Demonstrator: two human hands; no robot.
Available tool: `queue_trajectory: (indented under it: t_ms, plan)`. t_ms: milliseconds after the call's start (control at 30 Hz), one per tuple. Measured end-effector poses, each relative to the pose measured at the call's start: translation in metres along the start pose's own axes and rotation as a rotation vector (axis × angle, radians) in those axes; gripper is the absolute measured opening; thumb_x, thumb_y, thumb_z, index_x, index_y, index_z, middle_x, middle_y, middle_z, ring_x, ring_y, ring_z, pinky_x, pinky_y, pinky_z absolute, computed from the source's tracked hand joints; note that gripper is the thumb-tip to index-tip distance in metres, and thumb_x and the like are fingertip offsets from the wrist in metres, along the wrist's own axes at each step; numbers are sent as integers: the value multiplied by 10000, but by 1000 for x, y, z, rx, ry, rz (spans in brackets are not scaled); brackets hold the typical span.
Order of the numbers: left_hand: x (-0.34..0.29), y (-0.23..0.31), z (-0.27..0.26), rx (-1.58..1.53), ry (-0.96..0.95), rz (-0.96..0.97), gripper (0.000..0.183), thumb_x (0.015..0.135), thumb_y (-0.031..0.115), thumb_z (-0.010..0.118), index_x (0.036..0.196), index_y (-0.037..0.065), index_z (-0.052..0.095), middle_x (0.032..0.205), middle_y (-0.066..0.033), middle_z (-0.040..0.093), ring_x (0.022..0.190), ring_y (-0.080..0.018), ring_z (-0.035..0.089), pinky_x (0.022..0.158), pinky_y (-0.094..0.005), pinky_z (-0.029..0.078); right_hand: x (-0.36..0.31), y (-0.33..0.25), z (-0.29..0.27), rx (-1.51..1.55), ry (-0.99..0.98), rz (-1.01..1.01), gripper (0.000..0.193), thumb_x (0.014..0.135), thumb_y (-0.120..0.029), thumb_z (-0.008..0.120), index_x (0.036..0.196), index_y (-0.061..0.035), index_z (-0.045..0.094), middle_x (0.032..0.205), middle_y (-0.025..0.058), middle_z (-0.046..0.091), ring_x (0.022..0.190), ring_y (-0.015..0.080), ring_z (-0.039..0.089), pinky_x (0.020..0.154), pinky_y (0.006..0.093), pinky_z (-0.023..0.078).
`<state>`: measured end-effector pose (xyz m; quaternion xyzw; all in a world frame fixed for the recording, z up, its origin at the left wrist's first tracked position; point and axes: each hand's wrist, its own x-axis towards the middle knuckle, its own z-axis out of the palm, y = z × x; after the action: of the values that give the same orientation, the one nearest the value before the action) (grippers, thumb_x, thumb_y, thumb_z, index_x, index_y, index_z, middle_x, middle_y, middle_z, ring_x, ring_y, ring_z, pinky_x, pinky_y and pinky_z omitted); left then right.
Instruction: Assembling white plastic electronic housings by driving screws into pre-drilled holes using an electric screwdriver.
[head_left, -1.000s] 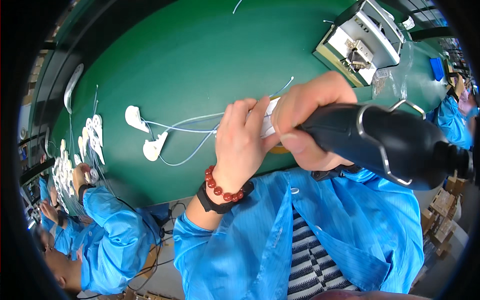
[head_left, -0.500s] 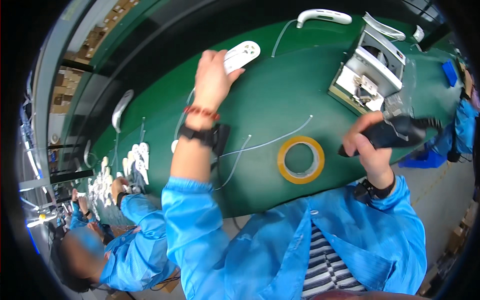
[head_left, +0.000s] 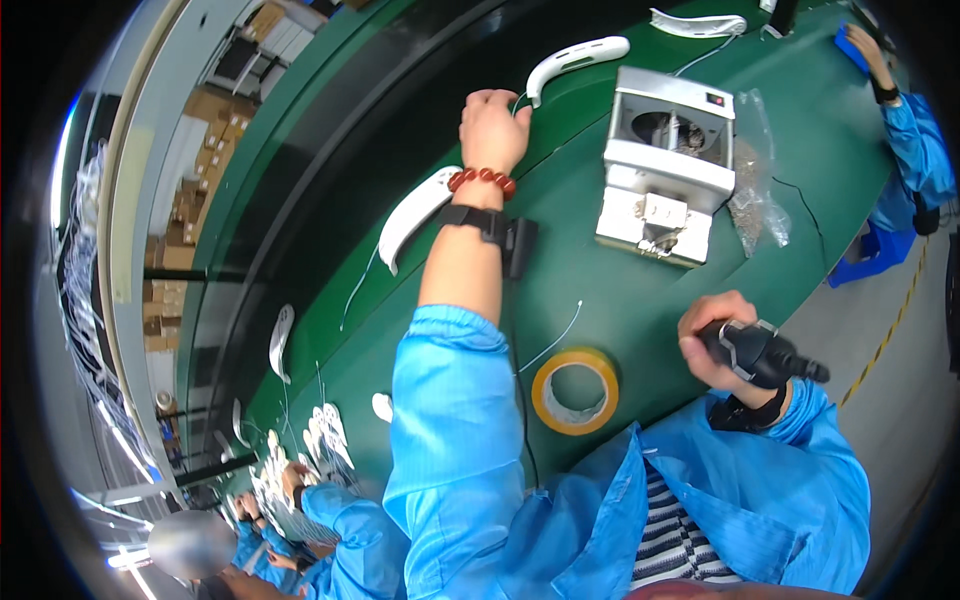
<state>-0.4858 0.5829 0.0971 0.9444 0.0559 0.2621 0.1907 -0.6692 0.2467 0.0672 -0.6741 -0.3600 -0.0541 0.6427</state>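
Note:
My left hand (head_left: 494, 132) reaches far across the green work surface, thumb and fingers apart. Its fingertips are by the lower end of a curved white plastic shell (head_left: 578, 66) and the thin cable there; whether they touch is hard to tell. Beside my left wrist lies another white shell (head_left: 412, 220), smooth side up, trailing a thin cable (head_left: 358, 290). Near my body on the right, my right hand (head_left: 715, 340) is closed around a black electric screwdriver (head_left: 755, 355), its corded end toward the right. A roll of yellow tape (head_left: 549, 398) lies between my forearms.
Ahead on the right stands a white screw feeder (head_left: 668, 150), with a clear bag of small parts (head_left: 748, 200) beside it. Another white shell (head_left: 700, 24) lies beyond. To the left, co-workers in blue sleeves (head_left: 350, 515) work by several white parts (head_left: 325, 435). A blue bin (head_left: 872, 255) stands right.
My left hand has let go of the oblong white part and moved on toward the farther shell. The view has turned. The screwdriver stays in my right hand, now angled differently.

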Motion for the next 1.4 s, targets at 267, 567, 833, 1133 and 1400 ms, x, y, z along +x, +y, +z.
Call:
queue_trajectory:
  t_ms: [267, 567, 833, 1133, 1400]
  plan:
    - [58, 44, 73, 7, -271, -65, 454, 886, 272, 707, 1289, 68, 665, 1532, -189, 406, 1287, -368, 544, 1081, -415, 446, -2, 7, -18, 214, 48, 20, 300, 835, 28, 706, 1028, -63, 495, 742, 79, 653, 621, 147, 635, 568, 287, 497]
    - [57, 48, 98, -99, -304, -6, 458, 906, 264, 673, 1302, 35, 652, 1563, -158, 383, 1339, -338, 498, 1123, -393, 404, 2, 9, -12, 29, 17, -12, 348, 761, -3, 772, 994, -86, 526, 690, 51, 646, 555, 174, 633, 513, 291, 482]
    - [67, 50, 110, -267, -434, 37, 460, 889, 277, 686, 1307, 86, 661, 1565, -237, 358, 1383, -365, 453, 1149, -386, 377, 2, 4, -6, -46, -8, -171, 342, 744, -3, 777, 984, -78, 546, 674, 59, 626, 516, 204, 613, 473, 302, 465]
    - [80, 43, 136, -291, -468, 121, 586, 888, 368, 671, 1392, 84, 578, 1539, -287, 366, 1413, -418, 393, 1172, -422, 339, 5, 3, -2, -34, -24, -289, 295, 751, 23, 753, 951, -65, 555, 650, 51, 599, 488, 200, 585, 437, 309, 432]
    - [101, 29, 176, -650, -523, -71, 605, 900, 356, 639, 1466, 190, 502, 1620, -132, 300, 1414, -410, 391, 1157, -452, 347, 4, 1, -3, 29, -46, -270, 272, 762, 10, 756, 936, -61, 558, 661, 56, 604, 486, 209, 579, 442, 311, 444]
